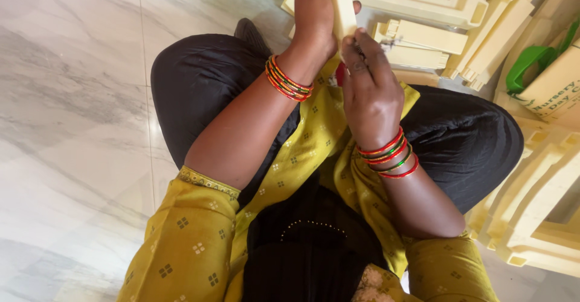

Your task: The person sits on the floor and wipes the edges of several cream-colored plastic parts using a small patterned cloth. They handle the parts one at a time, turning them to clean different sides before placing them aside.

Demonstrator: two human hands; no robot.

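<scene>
cream plastic strip (342,6), cut off at twelve o'clock, gripped by left hand (314,15); right hand (371,87) pinches a small, indistinct tool (359,49).

head camera looks steeply down, close above lap.

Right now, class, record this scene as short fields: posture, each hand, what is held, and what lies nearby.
posture: seated cross-legged on a marble floor
left hand: wrapped around a cream plastic bar, holding it upright
right hand: at the bar's lower end, pinching a small dark tool; its kind cannot be told
wrists: red and green bangles on both
nearby: cream plastic frames and bars stacked at right, a green handle among them
</scene>
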